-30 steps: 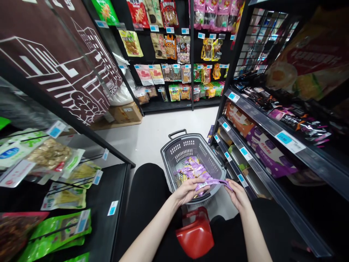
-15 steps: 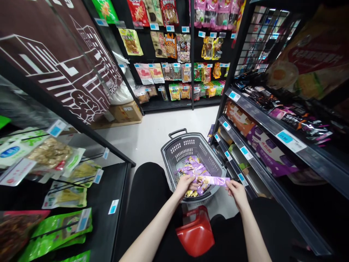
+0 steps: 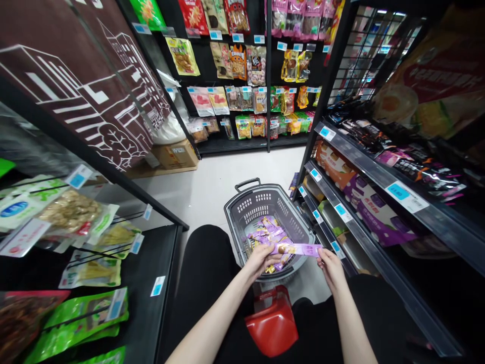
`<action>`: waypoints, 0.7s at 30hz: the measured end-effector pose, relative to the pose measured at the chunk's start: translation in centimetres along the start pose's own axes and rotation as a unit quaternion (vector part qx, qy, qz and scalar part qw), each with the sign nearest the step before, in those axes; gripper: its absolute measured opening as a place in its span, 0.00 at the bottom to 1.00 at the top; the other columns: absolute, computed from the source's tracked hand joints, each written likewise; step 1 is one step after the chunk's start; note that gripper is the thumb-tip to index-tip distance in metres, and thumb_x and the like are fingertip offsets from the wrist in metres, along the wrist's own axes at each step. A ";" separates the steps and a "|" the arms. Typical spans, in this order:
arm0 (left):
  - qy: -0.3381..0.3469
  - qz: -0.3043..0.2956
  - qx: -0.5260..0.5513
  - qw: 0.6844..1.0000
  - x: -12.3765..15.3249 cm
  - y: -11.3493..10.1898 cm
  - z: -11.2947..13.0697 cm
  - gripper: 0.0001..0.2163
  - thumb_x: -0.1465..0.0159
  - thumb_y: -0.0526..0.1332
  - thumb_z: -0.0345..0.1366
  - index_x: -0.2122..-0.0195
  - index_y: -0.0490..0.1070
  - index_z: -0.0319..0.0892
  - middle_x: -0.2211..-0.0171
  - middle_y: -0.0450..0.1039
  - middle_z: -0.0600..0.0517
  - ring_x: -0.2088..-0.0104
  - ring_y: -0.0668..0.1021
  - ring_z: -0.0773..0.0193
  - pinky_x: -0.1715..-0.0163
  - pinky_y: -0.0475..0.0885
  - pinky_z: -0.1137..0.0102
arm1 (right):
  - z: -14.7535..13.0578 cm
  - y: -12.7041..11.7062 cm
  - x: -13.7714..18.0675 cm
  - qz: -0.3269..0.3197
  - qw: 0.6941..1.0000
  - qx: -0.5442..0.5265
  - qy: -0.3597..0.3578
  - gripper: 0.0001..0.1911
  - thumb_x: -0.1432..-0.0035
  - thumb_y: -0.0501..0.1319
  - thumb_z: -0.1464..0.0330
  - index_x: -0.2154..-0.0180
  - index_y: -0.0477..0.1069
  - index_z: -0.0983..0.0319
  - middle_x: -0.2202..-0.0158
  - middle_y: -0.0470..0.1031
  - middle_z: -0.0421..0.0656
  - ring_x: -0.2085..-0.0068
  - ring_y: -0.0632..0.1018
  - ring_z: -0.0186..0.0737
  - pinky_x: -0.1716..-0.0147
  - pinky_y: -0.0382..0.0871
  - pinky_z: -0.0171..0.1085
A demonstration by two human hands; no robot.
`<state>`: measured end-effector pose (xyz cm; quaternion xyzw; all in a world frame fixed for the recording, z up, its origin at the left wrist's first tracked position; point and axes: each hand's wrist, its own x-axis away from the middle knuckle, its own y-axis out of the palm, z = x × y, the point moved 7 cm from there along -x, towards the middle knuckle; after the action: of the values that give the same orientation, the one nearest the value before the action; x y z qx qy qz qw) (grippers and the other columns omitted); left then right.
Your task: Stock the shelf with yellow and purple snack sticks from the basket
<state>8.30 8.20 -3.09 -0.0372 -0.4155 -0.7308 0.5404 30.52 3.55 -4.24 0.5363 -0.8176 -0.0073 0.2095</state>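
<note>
A long purple snack packet (image 3: 299, 249) is stretched level between my two hands, above the near part of a grey shopping basket (image 3: 235, 216). My left hand (image 3: 260, 259) closes on the packet's left end. My right hand (image 3: 330, 265) pinches its right end between thumb and fingers. Below, several more purple and gold packets (image 3: 270, 228) lie loose in the basket, partly hidden by my left hand and the held packet. The basket stands on the floor with its handle folded to the far side.
Between my knees sits a red plastic object (image 3: 273, 323). A black shelf (image 3: 379, 192) with boxes and packets runs close on the right. Hanging snack bags (image 3: 76, 210) line the left rack. Across the pale floor (image 3: 212, 192) stands a back wall of bagged snacks (image 3: 257, 65).
Both hands and the packet have shifted very slightly to the right. The hold on each end looks the same.
</note>
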 end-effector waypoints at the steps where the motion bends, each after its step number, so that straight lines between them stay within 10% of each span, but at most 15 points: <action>1: 0.001 -0.011 0.001 1.000 0.0 0.1 0.0 0.08 0.44 0.62 0.33 0.70 0.70 0.29 0.77 0.76 0.42 0.76 0.79 0.62 0.73 0.75 0.73 | 0.1 0.0 0.0 0.001 1.000 -0.009 0.007 0.16 0.63 0.68 0.58 0.77 0.72 0.63 0.84 0.66 0.36 0.81 0.64 0.30 0.82 0.54 0.31; 15: 0.005 -0.126 -0.038 0.991 0.9 1.4 -0.3 0.19 0.57 0.70 0.44 0.76 0.72 0.29 0.86 0.72 0.46 0.82 0.75 0.63 0.77 0.72 0.71 | 2.7 2.2 0.4 -0.076 0.991 -0.032 0.103 0.17 0.64 0.69 0.58 0.78 0.70 0.64 0.85 0.65 0.36 0.82 0.64 0.28 0.82 0.53 0.29; 21: 0.031 -0.034 -0.071 0.996 0.4 0.3 0.5 0.16 0.53 0.67 0.43 0.74 0.72 0.33 0.82 0.74 0.48 0.80 0.76 0.64 0.73 0.73 0.71 | 1.6 0.8 -0.3 -0.008 1.000 -0.012 0.013 0.17 0.64 0.69 0.56 0.77 0.72 0.64 0.84 0.65 0.36 0.81 0.65 0.29 0.82 0.56 0.31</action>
<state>8.14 8.26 -2.40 -0.0382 -0.3468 -0.7769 0.5241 29.38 3.85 -5.59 0.5405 -0.8103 -0.0121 0.2261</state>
